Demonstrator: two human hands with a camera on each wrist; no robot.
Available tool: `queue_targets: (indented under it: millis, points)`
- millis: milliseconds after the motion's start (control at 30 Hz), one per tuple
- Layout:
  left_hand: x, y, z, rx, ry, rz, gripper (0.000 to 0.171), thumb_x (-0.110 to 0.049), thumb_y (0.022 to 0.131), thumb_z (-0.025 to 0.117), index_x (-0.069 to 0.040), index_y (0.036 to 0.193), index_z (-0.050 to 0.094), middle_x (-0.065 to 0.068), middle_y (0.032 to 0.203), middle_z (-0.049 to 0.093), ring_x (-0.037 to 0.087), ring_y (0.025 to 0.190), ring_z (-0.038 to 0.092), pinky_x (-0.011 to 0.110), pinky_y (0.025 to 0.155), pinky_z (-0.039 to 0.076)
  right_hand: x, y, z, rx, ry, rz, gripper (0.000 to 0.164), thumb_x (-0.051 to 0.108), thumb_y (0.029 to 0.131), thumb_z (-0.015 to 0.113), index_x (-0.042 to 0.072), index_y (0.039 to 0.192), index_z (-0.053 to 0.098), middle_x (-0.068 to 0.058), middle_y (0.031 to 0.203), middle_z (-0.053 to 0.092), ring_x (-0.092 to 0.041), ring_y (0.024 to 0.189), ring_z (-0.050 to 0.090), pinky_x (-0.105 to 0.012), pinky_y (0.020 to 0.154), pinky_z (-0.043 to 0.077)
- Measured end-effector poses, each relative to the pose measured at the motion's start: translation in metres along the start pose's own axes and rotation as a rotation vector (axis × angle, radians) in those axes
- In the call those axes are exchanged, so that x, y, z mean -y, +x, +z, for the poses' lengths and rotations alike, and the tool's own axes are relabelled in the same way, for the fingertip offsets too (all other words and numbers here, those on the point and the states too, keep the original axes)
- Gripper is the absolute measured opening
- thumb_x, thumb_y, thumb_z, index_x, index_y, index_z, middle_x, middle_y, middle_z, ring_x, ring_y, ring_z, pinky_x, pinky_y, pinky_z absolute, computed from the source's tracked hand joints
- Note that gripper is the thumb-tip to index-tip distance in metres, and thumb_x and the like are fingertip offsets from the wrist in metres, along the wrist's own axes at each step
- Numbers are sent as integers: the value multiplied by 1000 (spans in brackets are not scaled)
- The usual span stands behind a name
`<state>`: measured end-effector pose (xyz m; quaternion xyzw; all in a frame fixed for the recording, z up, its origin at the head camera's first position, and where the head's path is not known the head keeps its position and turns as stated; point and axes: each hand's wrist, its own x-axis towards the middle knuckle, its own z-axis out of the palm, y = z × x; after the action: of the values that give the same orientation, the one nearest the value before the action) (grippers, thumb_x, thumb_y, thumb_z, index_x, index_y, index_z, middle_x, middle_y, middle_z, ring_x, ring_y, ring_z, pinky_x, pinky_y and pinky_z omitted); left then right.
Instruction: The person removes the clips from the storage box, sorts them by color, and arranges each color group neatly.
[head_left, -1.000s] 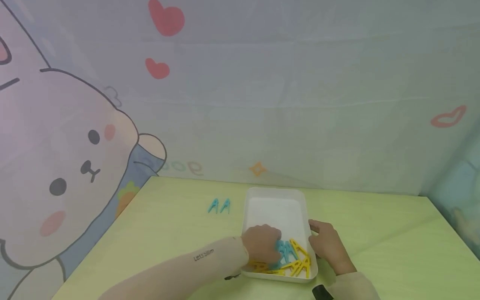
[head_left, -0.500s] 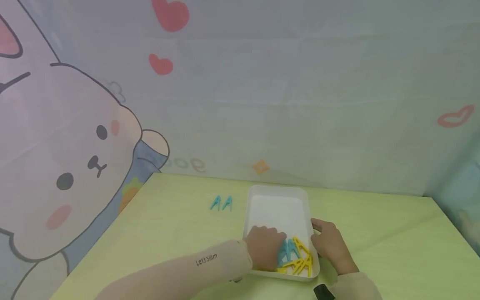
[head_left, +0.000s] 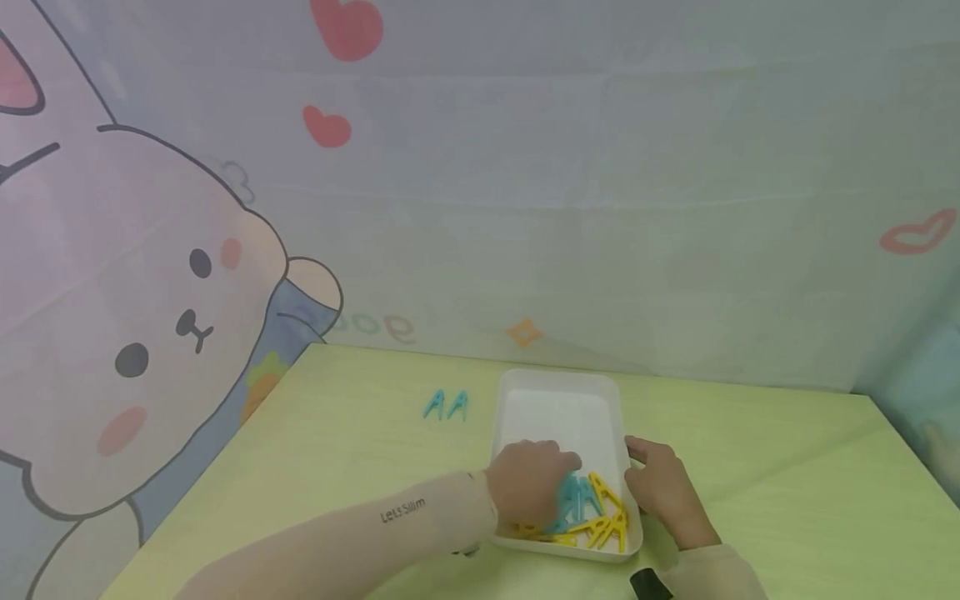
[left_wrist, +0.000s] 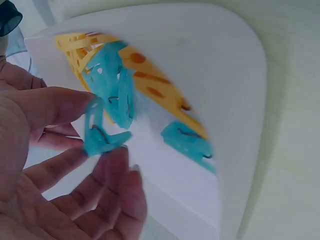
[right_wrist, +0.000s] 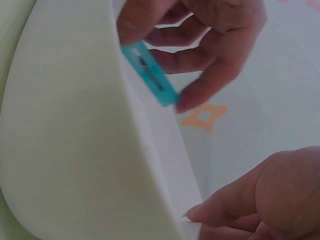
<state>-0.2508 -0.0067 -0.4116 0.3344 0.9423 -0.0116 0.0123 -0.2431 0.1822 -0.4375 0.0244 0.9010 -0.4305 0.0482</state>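
Note:
My left hand (head_left: 528, 483) is over the near part of a white tray (head_left: 558, 421), its knuckles covering some of what lies there. Between thumb and fingertips it pinches a light blue clothespin (left_wrist: 102, 132), held above the tray floor. Beneath lie several blue clothespins (head_left: 581, 497) mixed with several yellow clothespins (head_left: 606, 492), heaped at the tray's near end. At the tray's right side, my right hand (head_left: 666, 492) grips the wall, with the thumb at the rim (right_wrist: 192, 220) in the right wrist view.
Two blue clothespins (head_left: 446, 405) lie side by side on the green tabletop (head_left: 360, 442), left of the tray. A cloth backdrop (head_left: 675, 208) printed with a rabbit and hearts hangs behind the table.
My left hand dips a little rightward over the pile, then rises slightly with the index finger lifted. The right hand keeps its place at the tray, and the head view shifts a bit.

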Motion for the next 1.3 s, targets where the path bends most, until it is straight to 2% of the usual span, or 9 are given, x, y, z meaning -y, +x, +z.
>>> queue_targets:
  millis: [133, 233, 367, 433, 567, 700, 800, 1000, 1300]
  points:
    - [3, -2, -8, -126, -56, 111, 48, -24, 73, 69, -25, 120, 57, -9, 82, 52, 6, 60, 43, 19, 51, 37, 0, -1, -1, 7, 15, 2, 49, -1, 83, 43, -9, 131, 39, -29, 130, 40, -31, 93, 56, -34, 59, 51]
    - [8, -2, -12, -286, -88, 186, 47, -26, 77, 66, -21, 122, 55, -7, 82, 50, 5, 58, 41, 15, 48, 34, -1, -1, -1, 11, 27, 2, 49, -1, 83, 43, -9, 131, 38, -29, 130, 40, -28, 89, 58, -33, 58, 51]
    - [19, -1, -20, -525, -140, 224, 49, -28, 80, 65, -18, 125, 51, -5, 88, 51, 4, 64, 42, 13, 54, 37, -1, 0, 0, 7, 24, 1, 48, -1, 84, 44, -9, 131, 39, -28, 130, 40, -30, 92, 57, -34, 58, 51]
    - [27, 1, -22, -608, -169, 228, 49, -28, 80, 65, -17, 126, 50, -4, 91, 52, 3, 69, 43, 12, 58, 39, -2, 1, 0, 3, 19, 0, 48, -1, 84, 44, -9, 131, 38, -28, 130, 41, -32, 95, 56, -34, 59, 51]
    - [50, 6, -26, -715, -242, 202, 50, -24, 80, 66, -16, 126, 50, -3, 95, 54, 4, 75, 51, 15, 62, 43, -2, 1, 1, -7, 4, -2, 48, -1, 84, 44, -9, 131, 38, -29, 129, 41, -34, 98, 55, -35, 60, 51]
    - [82, 9, -28, -802, -323, 116, 50, -19, 79, 66, -14, 126, 50, 1, 97, 55, 11, 76, 56, 20, 59, 44, -2, 1, 1, -16, -12, -6, 49, -1, 83, 43, -10, 131, 39, -29, 128, 42, -34, 97, 54, -34, 59, 50]
    - [109, 8, -27, -832, -367, 21, 50, -18, 79, 65, -14, 127, 50, 2, 95, 54, 14, 76, 55, 24, 58, 44, -1, 1, 0, -17, -16, -6, 49, -1, 83, 43, -10, 131, 39, -29, 128, 42, -34, 98, 54, -34, 60, 50]
    - [156, -1, -18, -803, -399, -155, 48, -19, 81, 63, -14, 127, 51, 3, 94, 53, 16, 75, 55, 29, 60, 45, -1, 0, 0, -22, -25, -4, 49, -1, 82, 43, -9, 130, 40, -29, 128, 43, -34, 97, 54, -35, 61, 50]
    - [194, -12, -3, -694, -414, -354, 48, -20, 82, 60, -17, 129, 49, 3, 96, 52, 15, 76, 54, 32, 63, 45, -4, 0, -2, -39, -71, -2, 49, 0, 82, 44, -9, 131, 40, -28, 127, 44, -35, 101, 50, -35, 64, 48]
